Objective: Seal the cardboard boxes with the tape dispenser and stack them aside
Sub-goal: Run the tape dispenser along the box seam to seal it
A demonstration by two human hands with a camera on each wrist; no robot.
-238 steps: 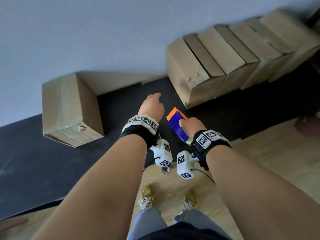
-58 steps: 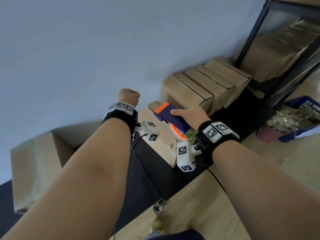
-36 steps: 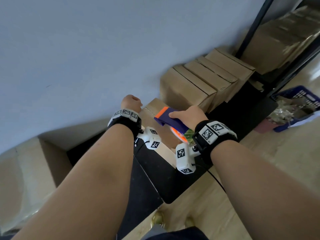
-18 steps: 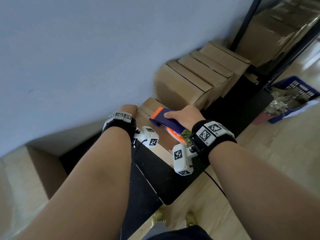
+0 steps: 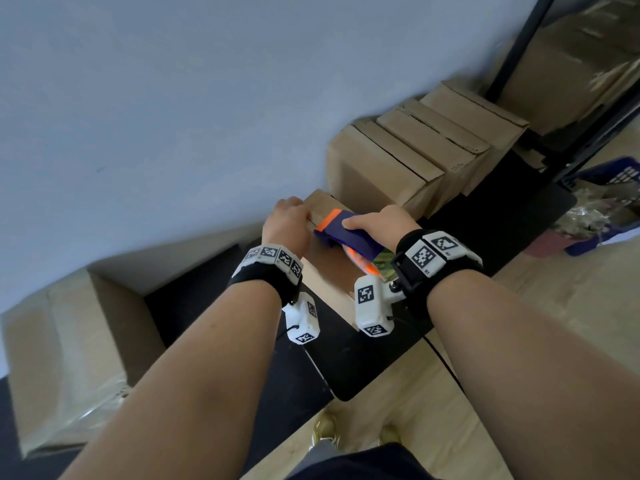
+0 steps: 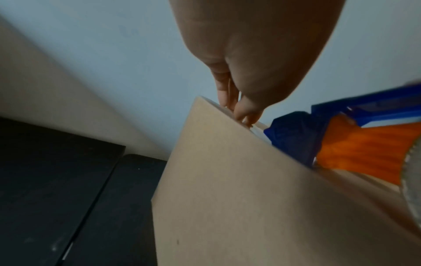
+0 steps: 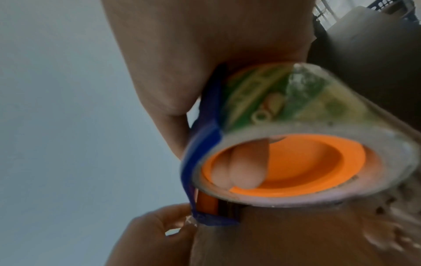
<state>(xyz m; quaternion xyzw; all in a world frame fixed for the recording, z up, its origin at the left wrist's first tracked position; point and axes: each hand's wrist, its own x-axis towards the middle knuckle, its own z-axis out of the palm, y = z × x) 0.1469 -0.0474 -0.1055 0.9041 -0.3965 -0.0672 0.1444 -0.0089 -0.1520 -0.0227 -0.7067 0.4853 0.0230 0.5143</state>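
Cardboard boxes (image 5: 377, 169) on black mat (image 5: 360, 362)

Your left hand (image 5: 287, 225) and the tape dispenser (image 5: 346, 233) cover most of the top of the box (image 5: 322, 271) you're working on; its seam can't be made out. Left fingers (image 6: 230, 93) curl over the far edge, tips hidden. Right wrist view is blurred; two fingers (image 7: 241, 167) show inside the tape roll (image 7: 296, 136) (the rest hidden). The blue basket (image 5: 609, 178) is cut by the frame edge, contents unreadable.
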